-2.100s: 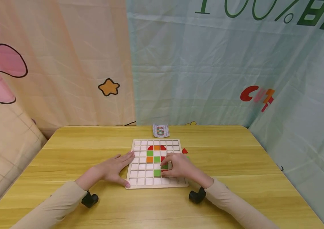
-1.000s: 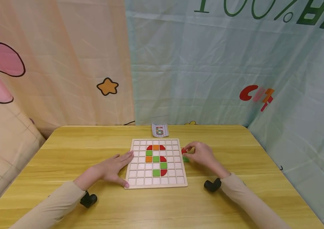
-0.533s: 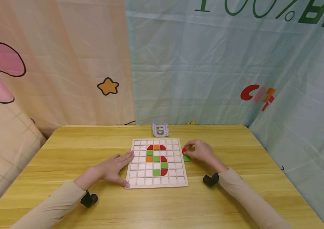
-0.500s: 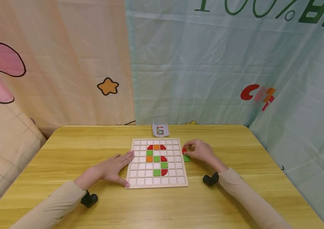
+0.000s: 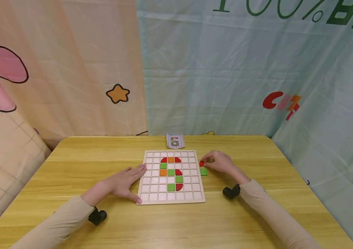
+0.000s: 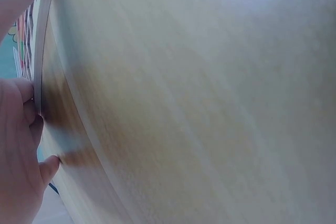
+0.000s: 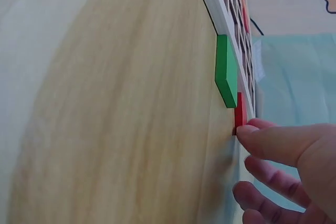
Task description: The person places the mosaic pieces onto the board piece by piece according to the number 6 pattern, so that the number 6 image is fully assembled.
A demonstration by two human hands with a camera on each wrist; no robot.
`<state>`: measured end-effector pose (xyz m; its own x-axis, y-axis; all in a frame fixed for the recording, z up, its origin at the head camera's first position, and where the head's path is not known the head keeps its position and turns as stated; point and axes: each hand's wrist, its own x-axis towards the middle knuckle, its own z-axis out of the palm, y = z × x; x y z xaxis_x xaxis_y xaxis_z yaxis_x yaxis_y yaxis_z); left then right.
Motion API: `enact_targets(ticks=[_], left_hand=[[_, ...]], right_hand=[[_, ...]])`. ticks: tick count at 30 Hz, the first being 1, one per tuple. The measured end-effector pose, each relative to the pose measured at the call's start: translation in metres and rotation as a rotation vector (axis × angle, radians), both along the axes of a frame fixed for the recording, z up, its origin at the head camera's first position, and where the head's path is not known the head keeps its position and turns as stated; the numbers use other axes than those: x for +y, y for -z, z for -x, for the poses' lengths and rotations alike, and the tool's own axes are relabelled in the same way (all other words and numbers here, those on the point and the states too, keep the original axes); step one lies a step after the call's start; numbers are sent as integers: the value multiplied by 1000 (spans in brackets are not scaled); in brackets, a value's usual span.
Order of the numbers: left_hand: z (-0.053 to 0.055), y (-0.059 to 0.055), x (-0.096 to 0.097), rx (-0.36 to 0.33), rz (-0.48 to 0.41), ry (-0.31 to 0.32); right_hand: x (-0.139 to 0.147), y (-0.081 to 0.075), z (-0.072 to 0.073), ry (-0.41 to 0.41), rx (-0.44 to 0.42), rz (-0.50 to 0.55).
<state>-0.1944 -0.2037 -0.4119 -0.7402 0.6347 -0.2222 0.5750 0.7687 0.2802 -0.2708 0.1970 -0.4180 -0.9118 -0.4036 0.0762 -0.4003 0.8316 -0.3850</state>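
Note:
A wooden grid board lies on the table with red, orange and green tiles in some of its cells. My left hand rests along the board's left edge, fingers spread and touching the rim. Beyond the right edge, my right hand pinches a small red tile with a rounded side between thumb and index finger. In the right wrist view the red tile stands out past the thumb tip, beside the board's rim. A green square tile lies just nearer to me, next to the board.
A small pattern card with a coloured grid figure sits behind the board, near the far edge of the wooden table. Printed curtains hang behind the table and along its right side.
My right hand has left the board's lower right cells, where a green tile and a red tile now show uncovered, and moved right to the loose red tile. The left hand has stayed in place.

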Motion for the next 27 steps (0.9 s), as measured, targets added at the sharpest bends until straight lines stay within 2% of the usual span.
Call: enact_targets(ticks=[6, 14, 20, 27], left_hand=[[0, 0, 0, -1, -2, 2], [0, 0, 1, -2, 6, 1], [-1, 0, 1, -4, 7, -1], [0, 0, 0, -5, 1, -5]], right_hand=[[0, 1, -1, 52, 27, 1], [-8, 3, -5, 157, -5, 11], [-8, 3, -4, 171, -25, 9], [-3, 3, -5, 145, -31, 11]])
